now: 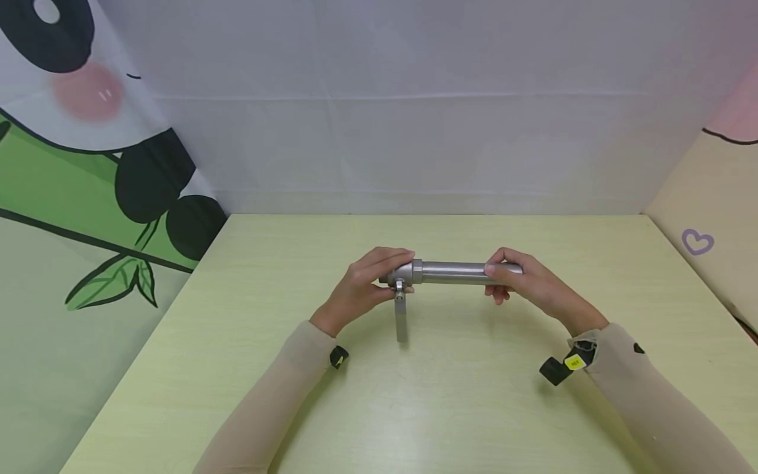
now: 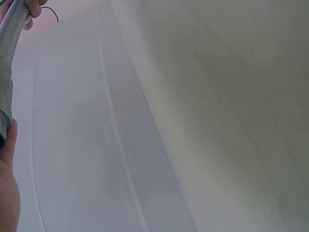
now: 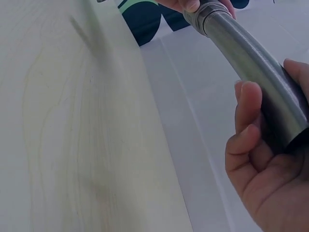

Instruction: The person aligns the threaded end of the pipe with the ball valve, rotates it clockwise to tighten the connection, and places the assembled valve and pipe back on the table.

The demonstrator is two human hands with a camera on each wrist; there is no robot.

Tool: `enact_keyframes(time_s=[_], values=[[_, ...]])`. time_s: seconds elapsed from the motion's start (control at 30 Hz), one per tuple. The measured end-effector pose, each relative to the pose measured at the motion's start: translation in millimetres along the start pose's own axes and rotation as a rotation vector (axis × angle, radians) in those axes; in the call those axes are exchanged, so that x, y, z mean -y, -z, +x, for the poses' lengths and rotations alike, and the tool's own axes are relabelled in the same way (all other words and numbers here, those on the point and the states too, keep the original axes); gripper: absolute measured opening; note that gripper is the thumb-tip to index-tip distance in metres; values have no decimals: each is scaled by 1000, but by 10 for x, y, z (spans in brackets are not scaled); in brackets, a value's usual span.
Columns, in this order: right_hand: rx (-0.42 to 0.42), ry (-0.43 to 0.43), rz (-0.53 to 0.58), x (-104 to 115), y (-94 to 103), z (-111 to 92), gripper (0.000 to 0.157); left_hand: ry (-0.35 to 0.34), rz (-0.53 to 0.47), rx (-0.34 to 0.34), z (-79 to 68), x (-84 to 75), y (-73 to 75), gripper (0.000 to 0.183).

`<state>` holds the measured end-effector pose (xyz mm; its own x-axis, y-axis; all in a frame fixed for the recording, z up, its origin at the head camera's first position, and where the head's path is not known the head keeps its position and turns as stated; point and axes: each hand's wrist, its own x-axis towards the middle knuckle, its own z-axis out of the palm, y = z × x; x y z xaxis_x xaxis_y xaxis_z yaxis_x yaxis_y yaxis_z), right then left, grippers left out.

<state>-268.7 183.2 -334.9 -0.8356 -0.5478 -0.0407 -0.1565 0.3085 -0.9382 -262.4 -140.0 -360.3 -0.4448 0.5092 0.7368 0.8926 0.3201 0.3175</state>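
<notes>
A metal ball valve is joined to a straight steel pipe, held level above the table. My left hand grips the valve body at its left end, fingers over the top and thumb below. The valve's flat lever points toward me, away from the pipe. At the pipe's right end, my right hand holds it between thumb and fingers. In the right wrist view the pipe runs from that hand up to the valve. The left wrist view catches the valve body only at its edge.
A pale wood-grain table lies under both hands. Behind it hangs a plain whitish cloth. Printed cartoon cloth covers the left side, and a cream panel with a purple heart stands at right.
</notes>
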Motion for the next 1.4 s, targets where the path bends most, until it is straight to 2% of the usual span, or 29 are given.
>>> enact_keyframes(time_s=[0.17,0.4,0.63,0.87,1.17,1.4], values=[[10,6,-50,-5,12,-13,21,4,5,6,1,6,-2,59],[-16,-44,-112,4,4,-30,35,11,-17,2,0,2,-10,59],[-49,-44,-120,-11,-8,-49,32,12,-20,5,-3,-20,-20,58],[-45,-61,-109,-12,17,-55,32,19,-27,14,-3,-19,-23,58],[-41,-63,-229,-98,50,28,32,163,-99,98,-6,61,-65,57],[9,-66,-263,-235,54,136,34,368,-153,220,7,168,-107,52]])
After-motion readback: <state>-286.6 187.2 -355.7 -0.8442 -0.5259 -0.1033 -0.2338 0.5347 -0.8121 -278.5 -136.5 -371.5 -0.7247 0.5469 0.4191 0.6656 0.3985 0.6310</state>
